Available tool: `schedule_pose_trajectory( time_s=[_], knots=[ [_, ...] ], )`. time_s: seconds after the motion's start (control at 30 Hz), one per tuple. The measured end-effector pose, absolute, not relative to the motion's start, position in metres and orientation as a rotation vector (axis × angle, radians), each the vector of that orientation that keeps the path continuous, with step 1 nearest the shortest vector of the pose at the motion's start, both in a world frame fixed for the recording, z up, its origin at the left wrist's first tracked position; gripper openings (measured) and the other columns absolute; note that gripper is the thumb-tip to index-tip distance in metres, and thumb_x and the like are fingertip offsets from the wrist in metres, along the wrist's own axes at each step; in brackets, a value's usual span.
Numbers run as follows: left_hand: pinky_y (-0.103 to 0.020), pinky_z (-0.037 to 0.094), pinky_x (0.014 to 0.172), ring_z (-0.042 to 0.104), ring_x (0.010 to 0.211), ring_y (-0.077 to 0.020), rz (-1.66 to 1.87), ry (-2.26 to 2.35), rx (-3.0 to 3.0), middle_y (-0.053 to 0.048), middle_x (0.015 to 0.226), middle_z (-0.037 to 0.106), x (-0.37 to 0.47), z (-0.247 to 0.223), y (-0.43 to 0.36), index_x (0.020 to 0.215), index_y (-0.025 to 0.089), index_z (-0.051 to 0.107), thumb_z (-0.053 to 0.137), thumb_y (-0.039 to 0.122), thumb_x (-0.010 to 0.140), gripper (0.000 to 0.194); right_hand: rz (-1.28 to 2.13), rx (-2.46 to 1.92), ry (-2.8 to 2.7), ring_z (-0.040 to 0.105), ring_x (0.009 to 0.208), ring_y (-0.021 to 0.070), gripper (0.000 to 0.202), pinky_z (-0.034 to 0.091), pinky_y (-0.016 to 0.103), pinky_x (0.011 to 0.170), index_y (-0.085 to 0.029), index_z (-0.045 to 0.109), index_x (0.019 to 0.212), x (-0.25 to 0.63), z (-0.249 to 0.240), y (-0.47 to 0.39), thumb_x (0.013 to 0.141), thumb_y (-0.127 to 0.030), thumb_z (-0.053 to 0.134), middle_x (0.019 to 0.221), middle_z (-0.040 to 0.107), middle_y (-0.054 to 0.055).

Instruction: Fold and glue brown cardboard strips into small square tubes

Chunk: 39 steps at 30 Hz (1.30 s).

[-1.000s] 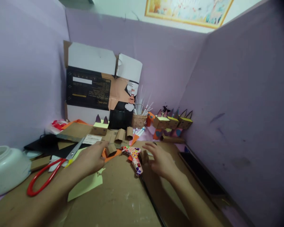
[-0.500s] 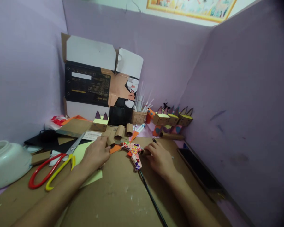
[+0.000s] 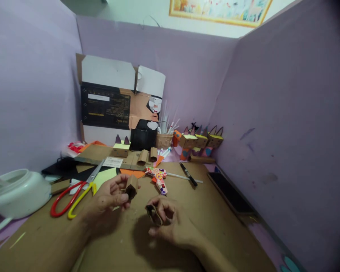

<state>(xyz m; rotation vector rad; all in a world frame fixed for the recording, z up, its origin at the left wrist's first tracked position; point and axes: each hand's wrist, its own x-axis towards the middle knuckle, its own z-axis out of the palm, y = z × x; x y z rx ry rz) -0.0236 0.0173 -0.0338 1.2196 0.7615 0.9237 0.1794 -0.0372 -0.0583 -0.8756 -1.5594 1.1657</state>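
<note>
My left hand [image 3: 110,196] is closed around a small folded cardboard tube [image 3: 132,183], raised above the cardboard-covered table, its dark open end facing me. Lower and to the right, my right hand [image 3: 172,221] pinches another cardboard tube [image 3: 155,220] by its side, open end turned left. The two tubes are apart. Just beyond my hands lies a flower-patterned glue gun [image 3: 157,177], with a clear glue stick [image 3: 177,176] sticking out to its right. A black marker [image 3: 188,173] rests across that stick. Two more cardboard tubes [image 3: 142,156] stand farther back.
Red-and-yellow scissors [image 3: 79,189] and a white ceramic pot [image 3: 22,192] are on the left. A dark phone-like slab [image 3: 229,190] lies along the right edge. Behind are cardboard animal figures [image 3: 189,141], a basket of glue sticks [image 3: 164,140] and a flattened box [image 3: 106,105].
Both hands have drawn back toward me with cardboard tubes, now lifted with open ends showing. My right hand has moved away from beside the glue gun, uncovering the marker and glue stick.
</note>
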Motion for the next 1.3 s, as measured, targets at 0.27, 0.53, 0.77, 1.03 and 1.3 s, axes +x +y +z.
schedule_pose_trajectory(
  time_s=[0.27,0.53,0.77,1.03,1.3],
  knots=[
    [-0.023,0.045,0.058,0.058,0.071,-0.0165,0.927,0.785,1.252,-0.005,0.085,0.062,-0.009,-0.040,0.011,0.096,0.017,0.055,0.076,0.035,0.058,0.047,1.263,-0.908,-1.161,0.049,0.064,0.0128,0.057,0.039,0.021,0.054,-0.023,0.037,0.064,0.181,-0.067,-0.028,0.035,-0.023,0.085,0.069,0.052,-0.005],
    [-0.028,0.047,0.063,0.062,0.070,-0.0208,0.966,1.095,1.462,-0.003,0.077,0.066,-0.003,-0.049,0.000,0.108,0.019,0.054,0.074,0.030,0.061,0.052,1.164,-1.079,-1.363,0.056,0.078,0.0168,0.045,0.045,0.027,0.070,-0.024,0.060,0.086,0.173,-0.071,-0.037,0.049,-0.005,0.077,0.081,0.059,-0.003],
    [-0.020,0.044,0.044,0.053,0.056,-0.0132,0.815,0.806,1.048,-0.005,0.066,0.061,-0.001,-0.041,-0.001,0.076,0.012,0.067,0.066,0.042,0.069,0.031,1.058,-1.079,-1.306,0.057,0.074,0.0148,0.046,0.047,0.025,0.066,-0.023,0.056,0.093,0.175,-0.067,-0.036,0.054,-0.008,0.074,0.085,0.059,-0.002],
    [-0.015,0.041,0.034,0.049,0.043,-0.0083,0.642,0.791,0.812,-0.004,0.061,0.061,0.016,-0.055,-0.006,0.078,0.013,0.064,0.062,0.040,0.074,0.028,0.887,-1.035,-1.456,0.061,0.086,0.0179,0.047,0.048,0.030,0.077,-0.024,0.053,0.100,0.176,-0.073,-0.036,0.059,-0.013,0.074,0.098,0.064,0.002],
    [-0.013,0.036,0.033,0.049,0.038,-0.0065,0.612,0.854,1.030,-0.004,0.060,0.062,0.017,-0.058,-0.009,0.090,0.013,0.060,0.057,0.052,0.075,0.043,0.966,-1.094,-1.352,0.057,0.069,0.0136,0.037,0.046,0.023,0.062,-0.024,0.053,0.092,0.176,-0.076,-0.036,0.061,-0.009,0.067,0.080,0.061,-0.003]
  ],
)
